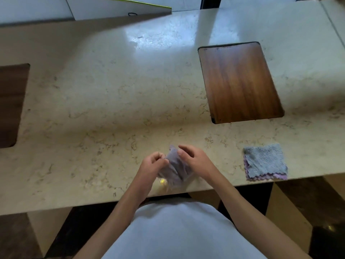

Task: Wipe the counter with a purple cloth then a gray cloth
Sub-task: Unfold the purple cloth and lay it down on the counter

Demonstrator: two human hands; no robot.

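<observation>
A crumpled purple cloth (175, 169) hangs between both hands just above the front edge of the beige marble counter (112, 101). My left hand (154, 163) pinches its left side. My right hand (194, 158) grips its upper right side, fingers curled over the top. A gray cloth (265, 160) lies flat on the counter to the right, near the front edge, with a purple layer showing under its lower and left edges.
A wooden inset panel (240, 81) sits in the counter at the right rear. A darker wooden inset (11, 103) is at the left edge. A white board (115, 8) leans at the back. The counter's front edge runs just below my hands.
</observation>
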